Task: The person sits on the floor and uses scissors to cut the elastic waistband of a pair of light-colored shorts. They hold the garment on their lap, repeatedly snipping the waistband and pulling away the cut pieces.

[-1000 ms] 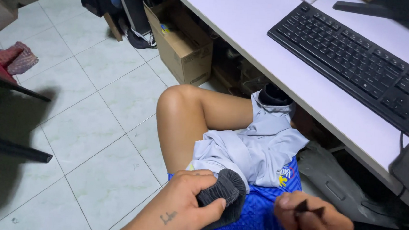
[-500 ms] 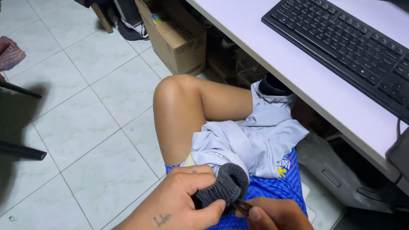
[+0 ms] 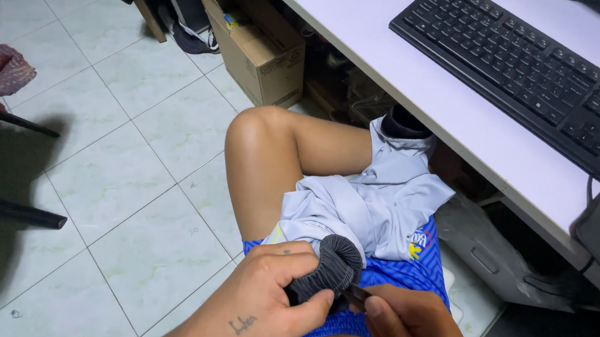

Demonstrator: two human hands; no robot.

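Since the earlier frames the right hand [image 3: 412,331] has come in from the lower right and now meets the left hand [image 3: 268,301] at the dark grey ribbed cuff [image 3: 327,270] of the pale grey garment [image 3: 368,209] draped over the lap and blue shorts [image 3: 398,276]. The left hand's fingers are closed around that cuff, bunching it, near the bottom edge of the view. The right hand pinches a small dark tool [image 3: 356,294] against the cuff, too hidden by the fingers to identify, and both forearms are cut off by the frame; the keyboard [image 3: 529,72] lies far right on the white desk [image 3: 408,63], its right end cropped.
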